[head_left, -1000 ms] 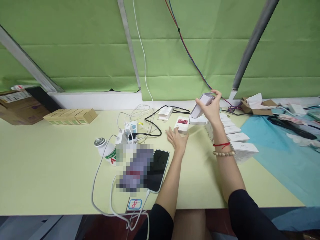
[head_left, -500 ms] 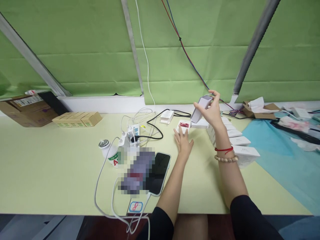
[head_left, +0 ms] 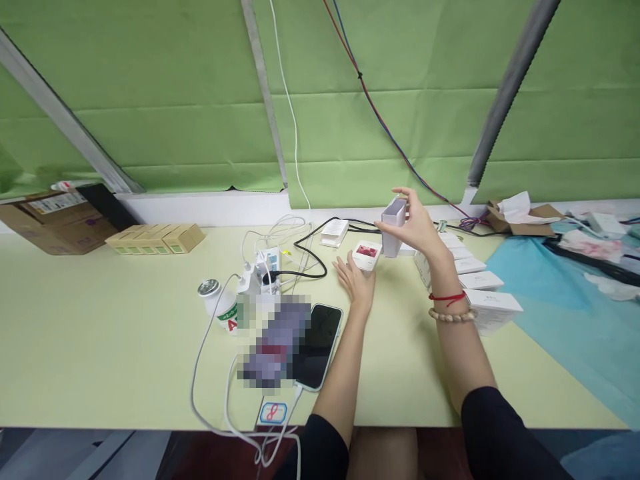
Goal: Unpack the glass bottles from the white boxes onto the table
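Note:
A small white box with a red picture on its top (head_left: 367, 253) is tilted at the fingers of my left hand (head_left: 357, 287), which are closed around its left and near sides; my thumb is mostly hidden by it. Just to the right, my right hand (head_left: 417, 227) grips a pale lavender-white open box (head_left: 392, 233) between thumb and fingers, upright with its open top showing. Behind that box, part of a flat white piece (head_left: 407, 250) lies on the table. Beneath my right forearm stands a row of white boxes (head_left: 483, 280).
Left of my hands are a phone (head_left: 320, 343), a blurred-out item (head_left: 275, 343), a white bottle (head_left: 217, 303) and a power strip (head_left: 265, 273) with cables. A white carton (head_left: 334, 233) lies behind. Brown boxes (head_left: 155, 239) stand far left; blue sheeting (head_left: 550, 287) covers the right side.
My left hand has gone from fingers spread over the picture box to holding its side, and the box now tilts. My right hand has lowered the lavender-white box and turned it more upright.

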`<state>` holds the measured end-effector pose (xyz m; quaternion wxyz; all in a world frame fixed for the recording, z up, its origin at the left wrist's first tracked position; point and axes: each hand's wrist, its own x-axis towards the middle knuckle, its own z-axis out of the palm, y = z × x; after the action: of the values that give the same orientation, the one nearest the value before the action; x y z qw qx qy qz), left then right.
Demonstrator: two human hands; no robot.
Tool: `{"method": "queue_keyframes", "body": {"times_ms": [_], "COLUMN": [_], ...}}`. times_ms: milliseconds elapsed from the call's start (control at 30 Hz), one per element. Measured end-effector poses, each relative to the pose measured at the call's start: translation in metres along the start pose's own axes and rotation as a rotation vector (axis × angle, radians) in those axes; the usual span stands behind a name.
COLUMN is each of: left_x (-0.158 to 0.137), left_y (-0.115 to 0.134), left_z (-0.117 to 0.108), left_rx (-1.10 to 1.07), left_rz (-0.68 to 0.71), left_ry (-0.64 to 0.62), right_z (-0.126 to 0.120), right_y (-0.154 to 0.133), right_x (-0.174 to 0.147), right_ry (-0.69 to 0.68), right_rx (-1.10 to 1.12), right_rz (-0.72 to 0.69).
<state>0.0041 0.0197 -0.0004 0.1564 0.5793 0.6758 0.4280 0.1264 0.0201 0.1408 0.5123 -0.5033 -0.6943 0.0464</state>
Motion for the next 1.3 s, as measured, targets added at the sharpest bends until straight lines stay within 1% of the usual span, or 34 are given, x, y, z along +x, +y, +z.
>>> {"method": "queue_keyframes", "body": {"times_ms": [133, 267, 333, 400, 533, 600, 667, 733, 767, 800, 867, 967, 1033, 1100, 1200, 1300], "left_x": [0.001, 0.0, -0.001, 0.0, 0.005, 0.007, 0.01, 0.011, 0.012, 0.012, 0.011, 0.009, 0.008, 0.009, 0.011, 0.014], "left_y": [-0.002, -0.006, -0.008, -0.008, -0.002, 0.002, 0.006, 0.008, 0.009, 0.01, 0.011, 0.013, 0.013, 0.013, 0.012, 0.011], "left_z": [0.001, 0.006, 0.007, 0.007, 0.007, 0.007, 0.005, 0.001, -0.001, -0.003, -0.007, -0.01, -0.009, -0.007, -0.004, -0.003], "left_rx": [-0.024, -0.02, -0.059, -0.151, -0.476, -0.697, -0.952, -1.208, -1.319, -1.413, -1.532, -1.578, -1.564, -1.532, -1.492, -1.466], "left_rz": [-0.025, -0.025, -0.003, 0.007, -0.058, -0.146, -0.307, -0.49, -0.561, -0.607, -0.648, -0.662, -0.682, -0.706, -0.7, -0.667], "left_ry": [-0.022, -0.033, -0.024, -0.02, -0.013, -0.048, -0.15, -0.295, -0.367, -0.429, -0.51, -0.56, -0.56, -0.525, -0.424, -0.348], "right_z": [-0.002, -0.005, -0.006, -0.008, -0.016, -0.021, -0.025, -0.027, -0.027, -0.027, -0.025, -0.019, -0.012, -0.004, 0.009, 0.018], "right_y": [0.0, 0.002, 0.003, 0.004, 0.0, -0.003, -0.004, -0.002, -0.001, 0.0, 0.001, -0.004, -0.009, -0.013, -0.01, -0.003], "right_x": [0.0, -0.001, -0.002, -0.002, -0.002, -0.001, -0.001, 0.0, 0.0, 0.0, 0.001, 0.002, 0.003, 0.005, 0.007, 0.008], "right_ry": [-0.078, -0.111, -0.126, -0.14, -0.112, -0.071, -0.031, 0.001, 0.012, 0.02, 0.02, 0.017, 0.035, 0.048, 0.056, 0.122], "right_rx": [0.017, 0.022, 0.015, 0.005, 0.011, 0.027, 0.045, 0.075, 0.092, 0.109, 0.126, 0.138, 0.179, 0.275, 0.42, 0.43], "right_rz": [-0.001, 0.017, 0.023, 0.009, -0.036, -0.053, -0.053, -0.03, -0.016, -0.005, 0.002, 0.005, 0.042, 0.123, 0.256, 0.302]}}
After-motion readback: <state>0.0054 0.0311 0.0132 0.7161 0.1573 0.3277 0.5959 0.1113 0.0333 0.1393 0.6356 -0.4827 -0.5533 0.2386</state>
